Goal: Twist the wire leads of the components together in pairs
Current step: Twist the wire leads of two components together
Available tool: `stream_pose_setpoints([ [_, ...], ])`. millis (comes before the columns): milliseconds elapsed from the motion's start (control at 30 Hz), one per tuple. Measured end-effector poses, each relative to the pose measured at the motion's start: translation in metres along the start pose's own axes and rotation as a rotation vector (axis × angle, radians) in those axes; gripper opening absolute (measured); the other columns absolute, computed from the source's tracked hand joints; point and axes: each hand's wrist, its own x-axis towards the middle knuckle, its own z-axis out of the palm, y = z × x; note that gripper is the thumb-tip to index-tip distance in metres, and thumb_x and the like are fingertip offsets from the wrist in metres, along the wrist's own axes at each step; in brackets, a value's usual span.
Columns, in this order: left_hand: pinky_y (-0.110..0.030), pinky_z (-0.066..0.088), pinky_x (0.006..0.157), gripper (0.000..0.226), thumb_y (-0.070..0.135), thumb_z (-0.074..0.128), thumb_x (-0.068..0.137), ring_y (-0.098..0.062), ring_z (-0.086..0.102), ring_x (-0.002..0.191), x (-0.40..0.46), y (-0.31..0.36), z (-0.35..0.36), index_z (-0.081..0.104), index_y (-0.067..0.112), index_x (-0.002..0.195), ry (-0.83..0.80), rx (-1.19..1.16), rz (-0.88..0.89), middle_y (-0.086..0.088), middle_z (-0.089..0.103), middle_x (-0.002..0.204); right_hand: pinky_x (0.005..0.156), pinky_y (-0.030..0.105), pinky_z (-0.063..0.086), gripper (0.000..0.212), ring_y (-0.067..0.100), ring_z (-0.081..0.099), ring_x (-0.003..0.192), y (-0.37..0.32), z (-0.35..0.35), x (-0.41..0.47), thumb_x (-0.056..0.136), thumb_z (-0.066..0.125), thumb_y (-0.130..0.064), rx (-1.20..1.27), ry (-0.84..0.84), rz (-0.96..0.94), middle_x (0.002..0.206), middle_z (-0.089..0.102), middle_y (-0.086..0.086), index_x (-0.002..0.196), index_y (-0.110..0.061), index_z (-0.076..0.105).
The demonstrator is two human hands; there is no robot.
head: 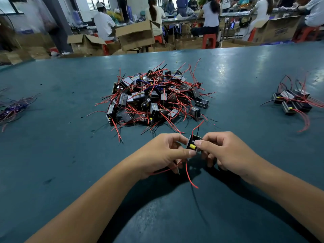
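Both hands meet at lower centre of the frame, raised slightly above the dark teal work table [70,155]. The left hand [163,155] pinches a small black box-shaped component with a yellow part on its face [192,144], thumb at the component's lower edge and forefinger curled over its upper left corner. The right hand [226,153] pinches the same component from the right, thumb tip pressed on its face beside the yellow part, the other fingers curled beneath. Two thin leads, one red [197,128] and one black, rise from the top of the component toward the centre of the frame. A further red wire lead [190,176] hangs below the hands and curves toward the lower centre; another red lead runs leftward under the left palm. Whether any of these leads are twisted together cannot be told. Behind the hands, at centre frame, lies a large heap of like black components with tangled red and black leads [156,97]. A smaller group of black components with red leads [292,100] sits at the right edge, well apart from the heap. A bundle of purple and red wires [12,109] lies at the left edge. Along the top of the frame, seated persons work at benches among open brown cardboard boxes [135,35] and red plastic stools [209,40].
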Motion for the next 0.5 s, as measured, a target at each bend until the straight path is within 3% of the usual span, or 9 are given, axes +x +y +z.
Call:
stream_pose_setpoints([
  [167, -0.037, 0.052, 0.058, 0.012, 0.031, 0.074, 0.09, -0.018, 0.06, 0.065, 0.0, 0.003, -0.009, 0.068, 0.024, 0.099, 0.128, 0.453, 0.194, -0.003, 0.068, 0.079, 0.038, 0.021, 0.036, 0.027, 0.019, 0.062, 0.051, -0.002, 0.008, 0.0, 0.096, 0.059, -0.04, 0.013, -0.058, -0.005, 0.068, 0.068, 0.001, 0.082, -0.018, 0.067],
  [267, -0.027, 0.05, 0.068, 0.017, 0.036, 0.074, 0.089, -0.01, 0.063, 0.075, -0.005, 0.009, -0.027, 0.069, 0.029, 0.103, 0.164, 0.706, 0.226, 0.006, 0.069, 0.082, 0.038, 0.023, 0.039, 0.028, 0.018, 0.064, 0.055, -0.006, 0.0, 0.003, 0.092, 0.06, -0.045, -0.009, -0.071, -0.04, 0.074, 0.07, 0.001, 0.089, -0.019, 0.069],
  [400, -0.023, 0.047, 0.073, 0.029, 0.044, 0.07, 0.089, -0.006, 0.059, 0.084, -0.009, 0.012, -0.039, 0.057, 0.032, 0.112, 0.121, 0.825, 0.093, 0.012, 0.063, 0.094, 0.048, 0.016, 0.042, 0.019, 0.011, 0.066, 0.058, -0.01, -0.025, 0.024, 0.096, 0.062, -0.03, -0.183, 0.19, -0.123, 0.073, 0.072, -0.004, 0.082, -0.019, 0.069],
  [500, -0.03, 0.049, 0.081, 0.023, 0.041, 0.067, 0.092, -0.01, 0.057, 0.089, -0.006, 0.01, -0.042, 0.06, 0.029, 0.11, 0.11, 0.97, 0.106, 0.01, 0.061, 0.101, 0.064, 0.027, 0.05, 0.015, 0.016, 0.068, 0.069, -0.011, -0.047, 0.064, 0.096, 0.057, -0.018, -0.448, 0.314, -0.138, 0.075, 0.072, -0.006, 0.085, -0.02, 0.067],
])
